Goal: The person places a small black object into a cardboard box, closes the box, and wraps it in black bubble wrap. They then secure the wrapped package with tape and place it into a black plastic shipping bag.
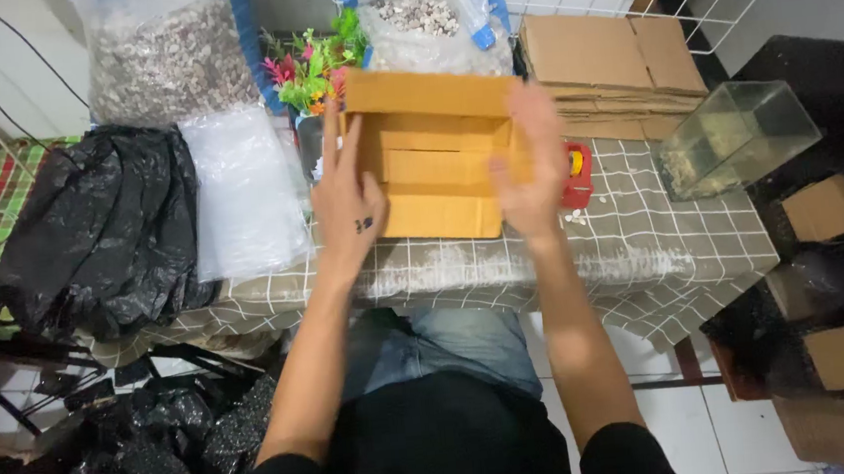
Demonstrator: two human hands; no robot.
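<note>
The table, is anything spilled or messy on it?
Yes, a little. Small pale bits lie scattered on the checked tablecloth beside the right hand, near the red thing. The cardboard box between both hands looks undamaged.

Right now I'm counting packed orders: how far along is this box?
Early. The cardboard box stands open on the checked table, nothing visible inside. Left hand and right hand press its sides. Flaps unclosed; flat cartons and glass tank wait nearby.
</note>
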